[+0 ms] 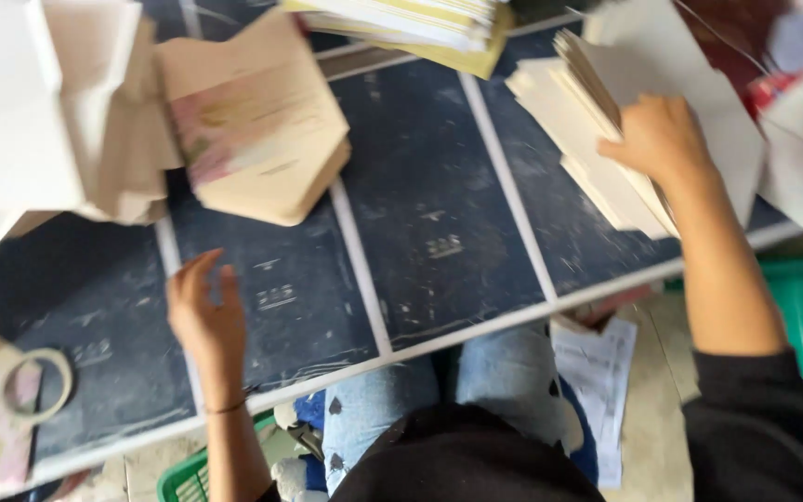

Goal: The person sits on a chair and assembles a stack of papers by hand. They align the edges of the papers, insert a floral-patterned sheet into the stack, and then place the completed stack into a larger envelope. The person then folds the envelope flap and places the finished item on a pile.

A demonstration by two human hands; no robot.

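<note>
Head view looks steeply down on a dark blue-grey tabletop (439, 186) crossed by pale strips. The right hand (657, 139) is the one on the work: it rests on a fanned stack of cream paper sheets (597, 153) at the far right, fingers pressed into the stack's upper edges, apparently gripping a few leaves, though motion blur hides how many. That stack's long axis runs diagonally, from upper left toward the near right edge of the tabletop, and it lies directly under and ahead of this hand. The left hand (204, 311) hovers low over the bare near-left surface, fingers loosely spread and holding nothing; it is well apart from the stack. Nearer to it lies a tan folded-paper bundle with a pointed flap (257, 130), farther back. A roll of beige tape (39, 383) sits at the left edge. White sheets at upper left and far right are cut off and too blurred to identify.
</note>
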